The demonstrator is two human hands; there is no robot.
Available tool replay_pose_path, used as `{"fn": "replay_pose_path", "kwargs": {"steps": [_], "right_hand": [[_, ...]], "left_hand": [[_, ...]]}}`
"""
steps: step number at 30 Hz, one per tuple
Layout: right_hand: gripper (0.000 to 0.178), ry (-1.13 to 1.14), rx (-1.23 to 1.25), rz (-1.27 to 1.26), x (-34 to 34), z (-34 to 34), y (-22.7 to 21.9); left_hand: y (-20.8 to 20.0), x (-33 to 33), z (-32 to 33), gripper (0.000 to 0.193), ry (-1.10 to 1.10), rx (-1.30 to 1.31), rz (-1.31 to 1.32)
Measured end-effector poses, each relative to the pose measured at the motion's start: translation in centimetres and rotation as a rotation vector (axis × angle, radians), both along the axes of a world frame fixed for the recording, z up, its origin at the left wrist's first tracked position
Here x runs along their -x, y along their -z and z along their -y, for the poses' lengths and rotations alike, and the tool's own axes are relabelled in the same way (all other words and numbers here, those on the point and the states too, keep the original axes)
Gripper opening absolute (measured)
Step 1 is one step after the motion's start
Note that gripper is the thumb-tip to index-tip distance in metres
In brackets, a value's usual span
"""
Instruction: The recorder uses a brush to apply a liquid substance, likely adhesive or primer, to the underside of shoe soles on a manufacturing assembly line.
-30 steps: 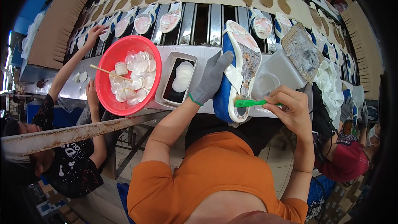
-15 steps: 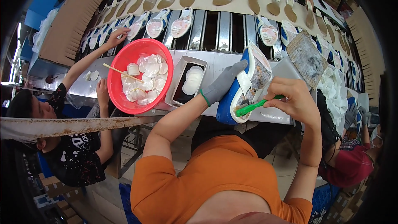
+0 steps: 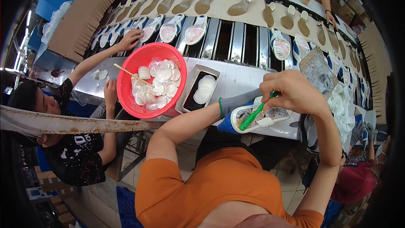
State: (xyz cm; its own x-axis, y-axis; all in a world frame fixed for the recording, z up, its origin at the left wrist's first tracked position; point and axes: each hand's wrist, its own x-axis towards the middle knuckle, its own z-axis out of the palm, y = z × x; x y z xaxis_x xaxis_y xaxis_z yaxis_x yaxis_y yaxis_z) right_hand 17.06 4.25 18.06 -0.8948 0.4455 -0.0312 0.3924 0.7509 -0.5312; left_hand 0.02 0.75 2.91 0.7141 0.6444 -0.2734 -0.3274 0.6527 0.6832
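Observation:
My left hand (image 3: 239,101), in a grey glove with a green cuff, grips a sandal on a blue last (image 3: 226,123). The sandal's white-edged underside (image 3: 265,122) faces up, with a grey, mottled middle crossed by a white strap. My bare right hand (image 3: 291,89) pinches a green-handled brush (image 3: 249,120), partly covered by the fingers. The brush's lower end is over the blue end of the underside; whether it touches cannot be made out.
A red bowl (image 3: 123,69) of white discs and a white box (image 3: 188,88) with more discs stand left. Beyond, a conveyor (image 3: 238,38) carries lasted sandals and brown soles. A grimy board (image 3: 317,71) and white cloth (image 3: 338,105) lie right. Co-workers sit on both sides.
The sandal has swung from steeply slanted to nearly level, its far end now to the right. My right hand has moved up slightly, and the brush stands steeper. The view has shifted.

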Motion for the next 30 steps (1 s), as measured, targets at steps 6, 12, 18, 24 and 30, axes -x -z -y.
{"fn": "replay_pose_path", "kwargs": {"steps": [6, 12, 18, 24, 30], "right_hand": [[0.023, -0.086, 0.001, 0.117, 1.8, -0.9, -0.9], [0.014, -0.222, -0.128, 0.191, 3.9, -0.6, -1.8], [0.01, 0.025, -0.68, 0.02, 1.1, 2.7, -2.6], [0.019, 0.588, -0.36, -0.192, -1.3, 3.5, 2.2], [0.012, 0.464, 0.023, -0.415, -2.7, 7.6, 5.3]], "left_hand": [[1.7, -0.7, 0.7, 0.04, 0.139, 0.084, 0.079], [4.3, -1.1, 1.3, 0.043, 0.171, 0.215, 0.14], [7.2, -0.7, -0.1, 0.046, -0.016, 0.383, 0.186], [5.6, 1.7, -1.7, 0.054, -0.584, -0.081, 0.27], [5.3, 1.5, -0.5, 0.067, -1.055, -0.262, 0.291]]}}
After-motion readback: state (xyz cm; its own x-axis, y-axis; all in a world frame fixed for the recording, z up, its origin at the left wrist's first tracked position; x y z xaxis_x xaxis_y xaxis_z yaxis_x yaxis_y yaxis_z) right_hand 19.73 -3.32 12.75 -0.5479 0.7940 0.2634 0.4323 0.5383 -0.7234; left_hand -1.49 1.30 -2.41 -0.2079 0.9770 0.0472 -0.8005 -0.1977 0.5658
